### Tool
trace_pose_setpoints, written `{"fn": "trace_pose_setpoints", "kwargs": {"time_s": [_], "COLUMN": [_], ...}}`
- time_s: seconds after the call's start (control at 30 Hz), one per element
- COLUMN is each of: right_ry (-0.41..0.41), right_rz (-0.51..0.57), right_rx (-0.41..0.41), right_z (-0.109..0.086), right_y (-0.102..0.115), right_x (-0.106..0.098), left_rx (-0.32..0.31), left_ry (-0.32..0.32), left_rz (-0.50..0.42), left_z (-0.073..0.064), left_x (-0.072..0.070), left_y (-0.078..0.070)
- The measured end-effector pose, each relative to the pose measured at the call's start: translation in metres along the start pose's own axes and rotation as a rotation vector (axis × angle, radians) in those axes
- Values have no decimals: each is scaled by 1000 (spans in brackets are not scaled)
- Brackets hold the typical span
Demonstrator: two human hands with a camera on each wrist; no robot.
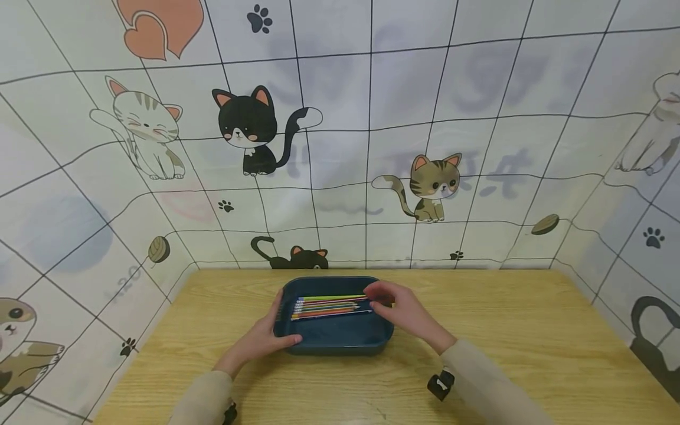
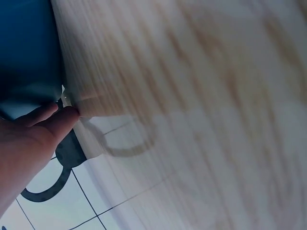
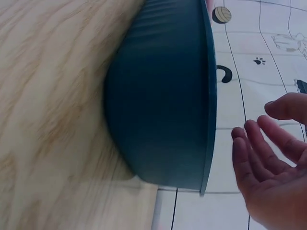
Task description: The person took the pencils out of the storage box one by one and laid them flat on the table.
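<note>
A dark blue plastic tray (image 1: 340,337) sits on the table, with several colored pencils (image 1: 325,309) lying side by side in it, mostly tips to the right. My left hand (image 1: 259,337) grips the tray's left side, thumb at the near rim and fingers along the outer wall. In the left wrist view, fingers of that hand (image 2: 36,136) touch the tray's side. Over the tray's right end hovers my right hand (image 1: 408,313), fingers loosely bent. The right wrist view shows this hand (image 3: 271,177) above the tray rim, apart from it and holding nothing.
The light wood table (image 1: 489,342) extends on both sides of the tray. Behind it and at both sides hangs a white gridded sheet (image 1: 340,153) printed with cats. A small black device (image 1: 441,385) is worn at the right wrist.
</note>
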State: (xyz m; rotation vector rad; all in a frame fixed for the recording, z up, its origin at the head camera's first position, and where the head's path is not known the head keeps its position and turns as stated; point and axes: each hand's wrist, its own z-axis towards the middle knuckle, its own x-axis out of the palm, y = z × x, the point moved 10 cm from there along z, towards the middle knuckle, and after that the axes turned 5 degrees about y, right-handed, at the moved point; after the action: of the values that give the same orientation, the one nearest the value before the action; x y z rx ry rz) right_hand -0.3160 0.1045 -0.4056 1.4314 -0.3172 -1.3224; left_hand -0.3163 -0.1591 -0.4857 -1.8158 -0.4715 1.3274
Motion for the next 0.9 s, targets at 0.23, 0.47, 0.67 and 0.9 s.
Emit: {"fn": "trace_pose_setpoints", "kwargs": {"time_s": [0.23, 0.47, 0.67, 0.9], "right_ry": [176, 289, 309, 296], "right_rz": [-85, -76, 41, 93], "right_rx": [22, 37, 126, 171], "right_z": [19, 36, 52, 67], "right_y": [2, 2, -8, -20], "right_x": [18, 27, 30, 39], "left_rx": [5, 7, 8, 4], "left_ry": [-7, -2, 2, -2], "left_rz": [-4, -14, -14, -26], "left_z": [1, 0, 0, -1], "left_x": [-1, -1, -2, -1], "left_y": [0, -4, -4, -4]}}
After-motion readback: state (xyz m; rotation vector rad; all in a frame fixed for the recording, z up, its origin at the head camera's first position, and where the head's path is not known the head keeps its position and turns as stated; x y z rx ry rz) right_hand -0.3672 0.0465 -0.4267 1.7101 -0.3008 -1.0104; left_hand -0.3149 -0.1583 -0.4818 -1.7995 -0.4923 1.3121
